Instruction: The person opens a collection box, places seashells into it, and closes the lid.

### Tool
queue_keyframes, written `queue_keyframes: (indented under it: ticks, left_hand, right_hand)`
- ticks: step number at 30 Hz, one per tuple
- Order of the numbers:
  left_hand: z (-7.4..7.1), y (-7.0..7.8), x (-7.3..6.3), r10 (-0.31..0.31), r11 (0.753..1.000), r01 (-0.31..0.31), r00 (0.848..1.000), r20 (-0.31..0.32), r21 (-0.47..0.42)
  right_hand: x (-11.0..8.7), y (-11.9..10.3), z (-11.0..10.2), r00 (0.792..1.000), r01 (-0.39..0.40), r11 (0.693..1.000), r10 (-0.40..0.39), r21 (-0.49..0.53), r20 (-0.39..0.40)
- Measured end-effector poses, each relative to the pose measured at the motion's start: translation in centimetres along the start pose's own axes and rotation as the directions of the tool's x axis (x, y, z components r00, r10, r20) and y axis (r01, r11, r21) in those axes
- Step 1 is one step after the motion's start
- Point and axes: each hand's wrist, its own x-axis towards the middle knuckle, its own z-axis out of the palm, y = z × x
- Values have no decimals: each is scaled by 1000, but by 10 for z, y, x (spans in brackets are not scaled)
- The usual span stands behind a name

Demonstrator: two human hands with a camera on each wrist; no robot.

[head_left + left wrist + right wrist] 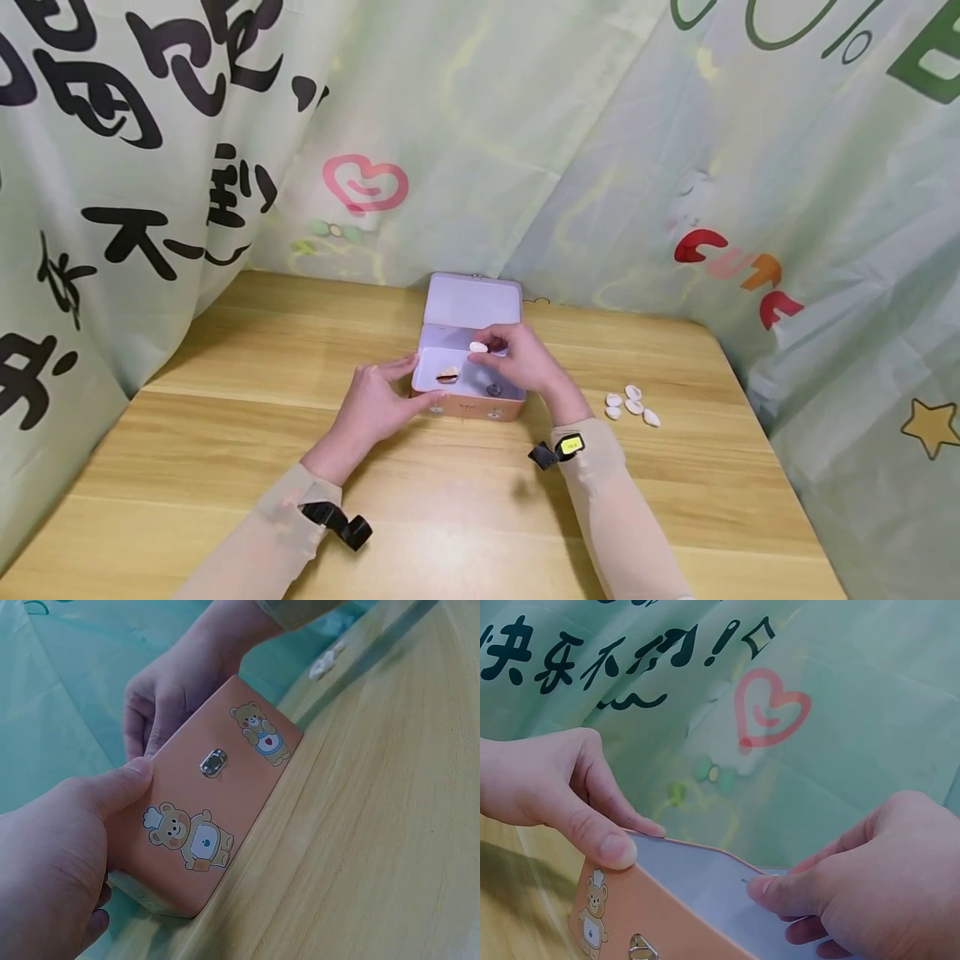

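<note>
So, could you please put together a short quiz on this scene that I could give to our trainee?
1. True or false: the left hand grips the box, whose lid stands open.
2. Multiple choice: what does the right hand pinch? (a) a pencil, (b) a white piece, (c) a spoon.
3. Count: how many loose white pieces lie on the table, on the right-hand side of the head view?

Key:
1. True.
2. (b) a white piece.
3. Five.
</note>
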Motion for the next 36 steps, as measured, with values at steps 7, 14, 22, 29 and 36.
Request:
queue_keyframes:
  ticks: [7,14,22,29,36]
  left_hand:
    - [0,-1,0,-1,1000,1,1000,-1,6]
    - [1,0,1,2,1000,-2,1000,5,6]
    - [0,0,-1,3,1000,-3,1000,6,16]
    - [0,1,-2,-14,1000,13,1000,12,18]
    - [0,1,-2,-32,999,32,999,21,12]
  right_hand:
    - [3,-1,3,1000,3,1000,-3,-6,21]
    - [3,0,5,1000,15,1000,-15,-24,25]
    - [-1,0,5,1000,-7,999,8,-47,22]
    - [-14,-4,-10,994,35,999,-37,-20,-104]
    - [-38,7,-34,965,71,997,-58,43,-255]
